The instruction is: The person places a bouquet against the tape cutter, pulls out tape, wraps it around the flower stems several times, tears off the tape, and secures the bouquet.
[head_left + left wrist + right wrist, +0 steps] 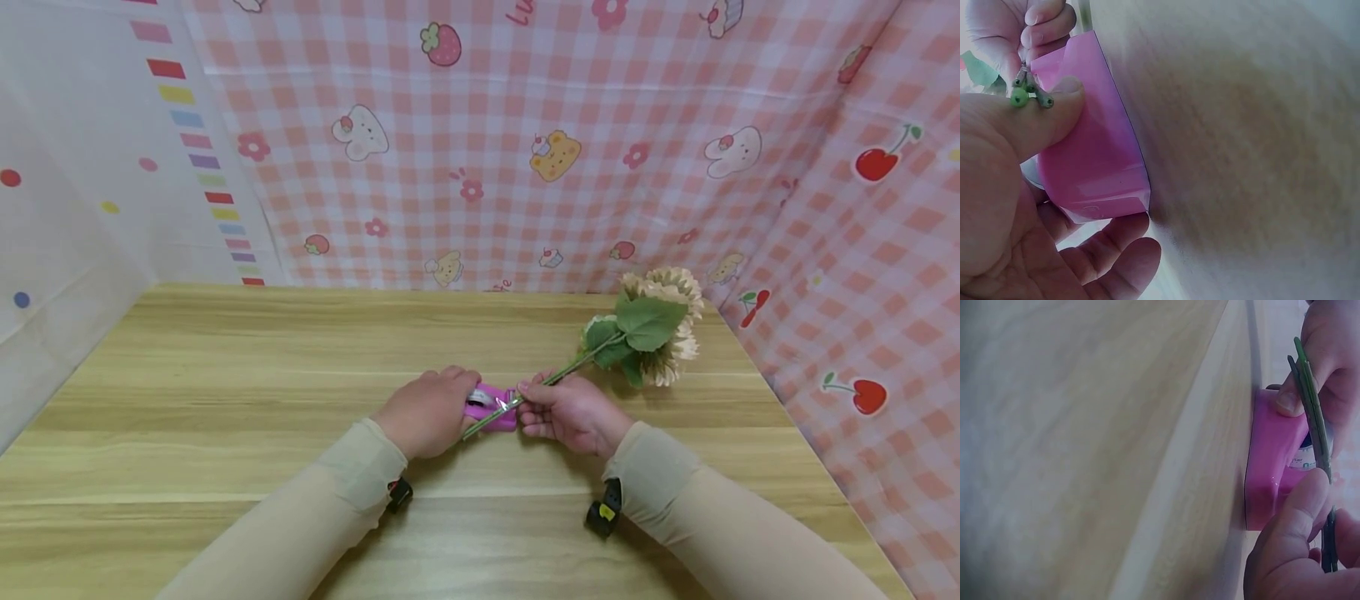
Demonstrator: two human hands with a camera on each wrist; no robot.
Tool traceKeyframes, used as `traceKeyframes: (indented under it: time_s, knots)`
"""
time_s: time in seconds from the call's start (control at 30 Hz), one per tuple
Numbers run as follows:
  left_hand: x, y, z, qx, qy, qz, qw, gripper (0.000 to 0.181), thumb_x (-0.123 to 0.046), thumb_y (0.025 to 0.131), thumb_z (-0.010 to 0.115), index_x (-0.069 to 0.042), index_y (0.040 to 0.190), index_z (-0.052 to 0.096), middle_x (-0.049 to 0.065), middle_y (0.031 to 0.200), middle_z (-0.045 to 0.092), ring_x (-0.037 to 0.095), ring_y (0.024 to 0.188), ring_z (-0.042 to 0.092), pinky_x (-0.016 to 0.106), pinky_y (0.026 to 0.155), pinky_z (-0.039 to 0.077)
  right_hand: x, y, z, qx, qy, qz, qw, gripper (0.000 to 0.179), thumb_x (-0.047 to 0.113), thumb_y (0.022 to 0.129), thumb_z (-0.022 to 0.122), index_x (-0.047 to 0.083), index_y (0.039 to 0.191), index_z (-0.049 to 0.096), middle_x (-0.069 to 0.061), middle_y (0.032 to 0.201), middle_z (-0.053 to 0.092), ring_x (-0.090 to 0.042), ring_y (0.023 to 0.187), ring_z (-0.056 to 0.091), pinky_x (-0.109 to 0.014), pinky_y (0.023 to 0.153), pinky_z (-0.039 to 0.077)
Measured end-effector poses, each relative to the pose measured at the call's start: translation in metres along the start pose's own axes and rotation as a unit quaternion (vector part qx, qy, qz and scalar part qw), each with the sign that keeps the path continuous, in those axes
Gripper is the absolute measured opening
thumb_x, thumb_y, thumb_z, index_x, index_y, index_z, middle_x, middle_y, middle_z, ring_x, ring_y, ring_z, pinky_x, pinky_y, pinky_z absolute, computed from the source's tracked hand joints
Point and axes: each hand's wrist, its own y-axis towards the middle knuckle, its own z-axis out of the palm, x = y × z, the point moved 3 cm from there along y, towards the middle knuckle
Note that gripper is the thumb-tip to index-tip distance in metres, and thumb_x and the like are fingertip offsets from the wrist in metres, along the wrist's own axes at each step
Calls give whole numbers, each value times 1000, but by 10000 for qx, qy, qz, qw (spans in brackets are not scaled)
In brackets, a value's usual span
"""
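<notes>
A pink tape dispenser [504, 421] with a roll of clear tape sits on the wooden table. My left hand [433, 412] grips its left end, thumb along the near side in the left wrist view. My right hand [573, 412] pinches a bunch of green flower stems [567, 368] between thumb and fingers, right beside the dispenser's cutting end. The stems slant across the dispenser, and their cut ends [1019, 97] lie over my left thumb. Shiny clear tape [504, 406] shows on the stems. Cream artificial flowers [667, 333] with green leaves extend to the upper right.
The wooden table [247, 400] ends at a pink checked cloth [480, 208] behind and another cloth wall on the right. A white dotted cloth [75, 208] hangs at the left. Both wrists wear a black strap with a small device [602, 518].
</notes>
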Motion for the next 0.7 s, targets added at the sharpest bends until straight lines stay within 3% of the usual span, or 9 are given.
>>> traceKeyframes:
  time_s: [0.7]
  knots:
    - [0,0,0,-61,-67,16,10000,52,-35,106,63,-10,150,53,10,151,58,37,132,60,49,113,52,1,0,1,68,-107,-40,9999,22,13,108,58,13,86,63,-3,77,71,-12,68,68,-26,68,64]
